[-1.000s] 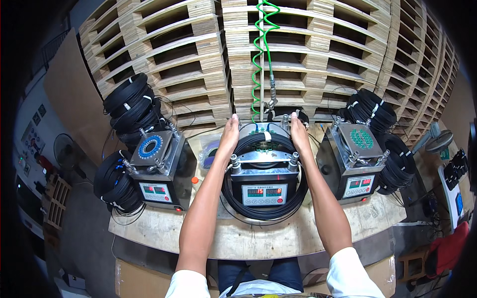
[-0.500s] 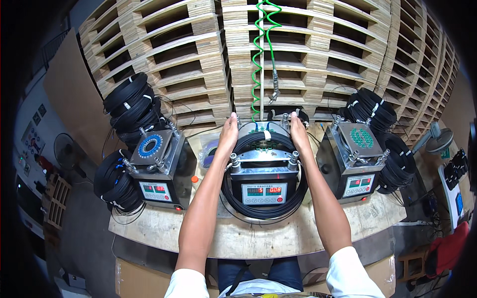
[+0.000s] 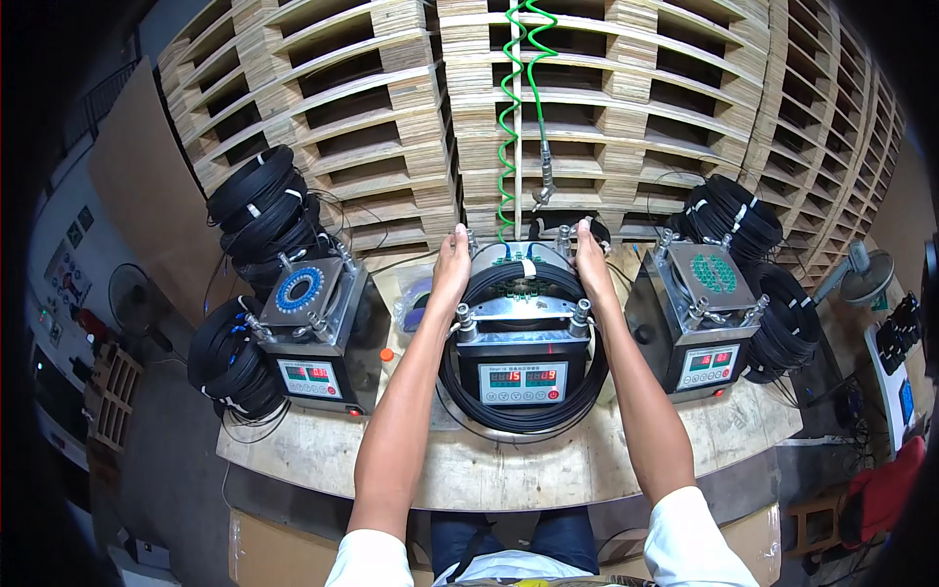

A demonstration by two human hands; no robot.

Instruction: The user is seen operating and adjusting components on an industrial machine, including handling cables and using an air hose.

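Observation:
A grey box-shaped machine with a red digit display [image 3: 521, 377] stands at the middle of the wooden bench [image 3: 509, 470]. A coil of thin black cable [image 3: 518, 416] hangs around it, looping up over its metal top plate. My left hand [image 3: 450, 266] lies on the left side of the coil at the machine's top. My right hand [image 3: 593, 262] lies on the right side of the same coil. Both hands press flat against the cable with the fingers pointing away from me.
Two similar machines flank the middle one, left [image 3: 315, 338] and right [image 3: 706, 318], each with black cable coils [image 3: 259, 210] piled beside it. A green spiral air hose [image 3: 516, 108] hangs down over the bench. Stacked wooden pallets [image 3: 626, 117] fill the back.

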